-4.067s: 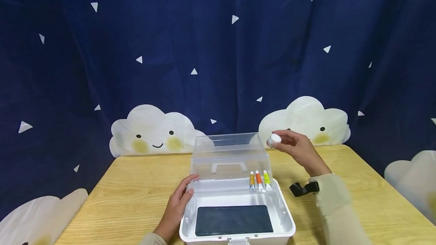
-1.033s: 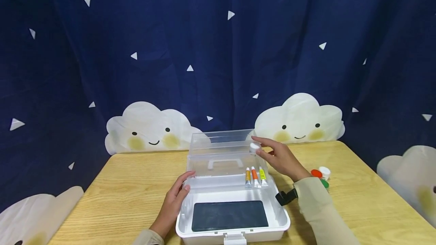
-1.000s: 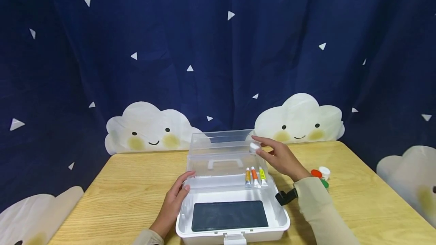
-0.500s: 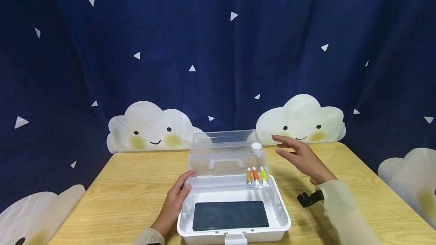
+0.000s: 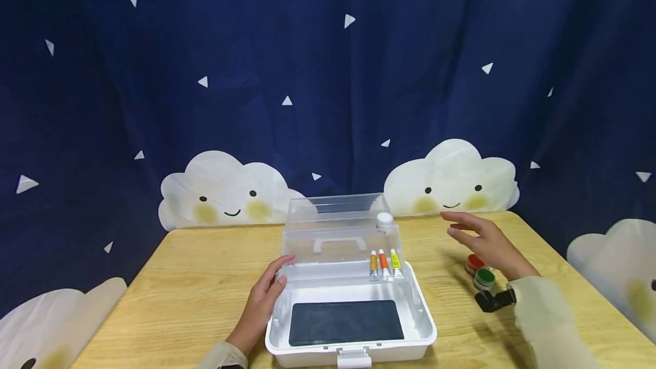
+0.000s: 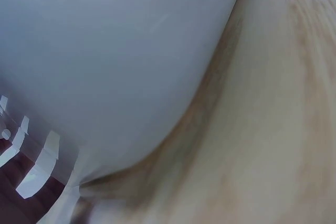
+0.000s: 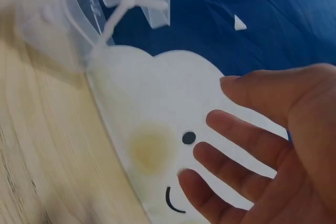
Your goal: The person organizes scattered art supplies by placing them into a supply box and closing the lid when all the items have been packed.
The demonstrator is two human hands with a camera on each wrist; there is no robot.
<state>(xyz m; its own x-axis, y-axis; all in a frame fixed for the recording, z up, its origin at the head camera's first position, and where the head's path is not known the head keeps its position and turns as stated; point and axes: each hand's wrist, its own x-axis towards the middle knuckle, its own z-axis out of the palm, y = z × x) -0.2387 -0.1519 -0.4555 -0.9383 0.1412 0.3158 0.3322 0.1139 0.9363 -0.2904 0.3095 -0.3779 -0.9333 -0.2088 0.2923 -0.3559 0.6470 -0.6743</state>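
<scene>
A white storage box [image 5: 417,323] with raised clear trays [image 5: 328,238] stands on the table, its dark flat panel [image 5: 345,323] at the bottom. My left hand [image 5: 259,306] holds the box's left side near a tray, thumb apart from the fingers; the left wrist view shows mostly box wall. A small white-lidded jar [image 5: 384,220] sits at the right end of the upper tray. Below it, ochre [image 5: 373,264], orange [image 5: 384,263] and yellow [image 5: 396,263] paint tubes lie side by side. My right hand [image 5: 492,246] is in the air right of the box, fingers spread and holding nothing.
Red-lidded [image 5: 475,263] and green-lidded [image 5: 484,279] paint jars stand on the wooden table [image 5: 205,289] under my right hand. A sliver of white shows behind them. The dark blue curtain [image 5: 328,73] with clouds hangs behind the table.
My right hand carried the white-lidded jar to the upper tray, let go of it there, and moved away to the right. My left hand stayed at the box's side.
</scene>
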